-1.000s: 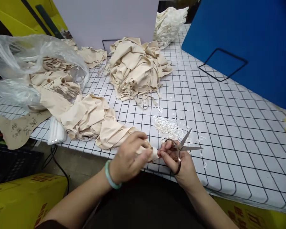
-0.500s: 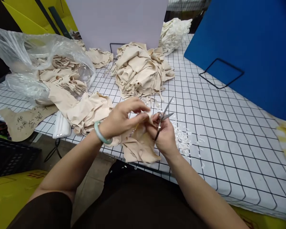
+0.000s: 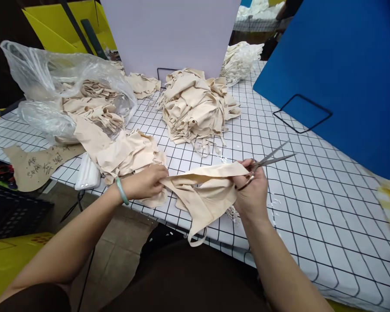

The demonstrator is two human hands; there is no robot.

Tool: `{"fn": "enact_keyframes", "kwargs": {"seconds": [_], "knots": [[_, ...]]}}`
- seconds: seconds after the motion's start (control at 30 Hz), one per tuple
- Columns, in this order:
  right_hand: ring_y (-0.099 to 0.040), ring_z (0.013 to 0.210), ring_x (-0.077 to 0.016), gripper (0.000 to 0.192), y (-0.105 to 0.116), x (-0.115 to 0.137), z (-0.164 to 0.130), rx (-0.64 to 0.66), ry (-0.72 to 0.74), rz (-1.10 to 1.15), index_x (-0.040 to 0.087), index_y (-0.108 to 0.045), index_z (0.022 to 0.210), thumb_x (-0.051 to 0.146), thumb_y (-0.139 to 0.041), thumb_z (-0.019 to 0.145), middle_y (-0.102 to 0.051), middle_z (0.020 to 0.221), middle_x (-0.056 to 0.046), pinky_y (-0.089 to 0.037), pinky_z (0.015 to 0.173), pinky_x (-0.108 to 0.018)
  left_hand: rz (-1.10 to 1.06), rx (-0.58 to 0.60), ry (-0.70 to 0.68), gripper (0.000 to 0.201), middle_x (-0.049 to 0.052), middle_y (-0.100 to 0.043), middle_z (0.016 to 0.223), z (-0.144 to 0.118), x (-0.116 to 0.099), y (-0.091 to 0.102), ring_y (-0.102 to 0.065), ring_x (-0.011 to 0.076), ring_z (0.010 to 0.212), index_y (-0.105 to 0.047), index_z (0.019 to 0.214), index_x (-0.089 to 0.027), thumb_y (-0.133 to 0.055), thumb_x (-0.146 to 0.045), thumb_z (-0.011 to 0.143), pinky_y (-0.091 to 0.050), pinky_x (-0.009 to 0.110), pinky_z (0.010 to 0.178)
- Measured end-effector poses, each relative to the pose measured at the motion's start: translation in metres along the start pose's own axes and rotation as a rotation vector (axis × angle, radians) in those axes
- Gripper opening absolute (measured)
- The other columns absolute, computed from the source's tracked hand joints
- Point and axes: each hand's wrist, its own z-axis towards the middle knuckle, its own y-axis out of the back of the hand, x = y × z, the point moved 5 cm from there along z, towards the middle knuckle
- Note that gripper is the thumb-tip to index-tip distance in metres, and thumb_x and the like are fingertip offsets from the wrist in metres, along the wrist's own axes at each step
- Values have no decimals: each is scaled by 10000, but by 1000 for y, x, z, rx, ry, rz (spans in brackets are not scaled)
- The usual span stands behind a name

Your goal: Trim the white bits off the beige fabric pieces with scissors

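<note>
Handwriting on the brown paper pattern [image 3: 35,164] is too small to read.

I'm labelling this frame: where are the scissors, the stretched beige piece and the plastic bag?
scissors [image 3: 269,160], head view, on the blades.
beige fabric piece [image 3: 201,195], head view, its middle.
plastic bag [image 3: 48,73], head view, upper wall.

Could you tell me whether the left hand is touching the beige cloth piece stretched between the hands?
Touching. The head view shows the left hand pinching one end of the beige cloth piece, with the fabric pulled taut from its fingers.
</note>
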Motion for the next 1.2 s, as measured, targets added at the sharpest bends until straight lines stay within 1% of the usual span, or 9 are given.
{"fn": "enact_keyframes", "kwargs": {"seconds": [0.07, 0.2, 0.33, 0.47, 0.63, 0.8, 0.93, 1.1, 1.2], "knots": [[-577, 784, -118, 337, -2, -1, 0, -18, -17, -6, 248, -480, 860, 290, -774, 699, -563, 889, 32, -501, 723, -241, -59, -21, -5, 203, 116, -669, 997, -5, -6, 10, -633, 208, 893, -687, 855, -137, -510, -223, 906, -515, 329, 815], [-639, 895, -213, 353, -38, -12, -19, 379, -234, -209, 263, -516, 986, 290, -755, 727, -632, 1045, -39, -555, 760, -380, -341, -114, 27, 332, 22, -581, 716, -9, -33, 35, -534, 117, 640, -648, 728, -148, -544, -369, 954, -440, 229, 599], [-514, 1274, -251, 368, -63, 11, -44, 450, 57, -169, 278, -483, 1028, 254, -741, 767, -547, 1324, -49, -431, 1068, -473, -797, -105, 224, 342, -20, -519, 611, -7, -49, 34, -409, 61, 486, -696, 839, -127, -580, -437, 927, -311, 177, 442], [-619, 974, -196, 293, -74, 7, -57, 591, -6, -82, 256, -515, 967, 272, -747, 789, -610, 1042, -24, -526, 865, -373, -1152, -29, 285, 269, 1, -566, 673, -9, -52, 11, -429, 52, 508, -731, 941, -112, -672, -356, 844, -331, 168, 452], [-586, 825, -156, 196, -59, 0, -41, 433, -14, -36, 243, -501, 882, 236, -689, 827, -567, 854, 12, -505, 824, -341, -1213, -109, 300, 295, 20, -611, 708, -15, -49, -6, -393, 35, 465, -734, 920, -108, -702, -392, 850, -283, 175, 420], [-611, 924, -176, 265, -73, 7, -51, 702, -55, 32, 244, -547, 952, 263, -756, 790, -617, 1026, -25, -520, 851, -342, -1256, -68, 246, 379, -6, -545, 617, -13, -66, -11, -313, 29, 446, -750, 902, -103, -647, -467, 881, -209, 197, 437], [-582, 763, -147, 288, -74, 1, -57, 648, -150, 89, 238, -512, 868, 334, -769, 782, -584, 843, 13, -511, 730, -295, -1183, -92, 206, 388, -33, -437, 577, -13, -74, -9, -334, 58, 506, -733, 817, -120, -603, -471, 918, -240, 205, 477], [-613, 955, -169, 314, -74, 0, -59, 689, -68, 134, 254, -514, 968, 334, -754, 782, -595, 1048, -20, -510, 860, -316, -1291, -82, 203, 333, -36, -430, 590, -11, -76, -12, -319, 58, 491, -728, 876, -127, -569, -413, 937, -265, 208, 478], [-593, 820, -151, 373, -76, -4, -58, 648, -94, 116, 250, -518, 941, 361, -796, 719, -584, 944, 1, -509, 744, -284, -1278, -59, 213, 331, -42, -396, 571, -7, -79, -12, -296, 65, 465, -717, 878, -138, -529, -401, 952, -261, 212, 452]]}}
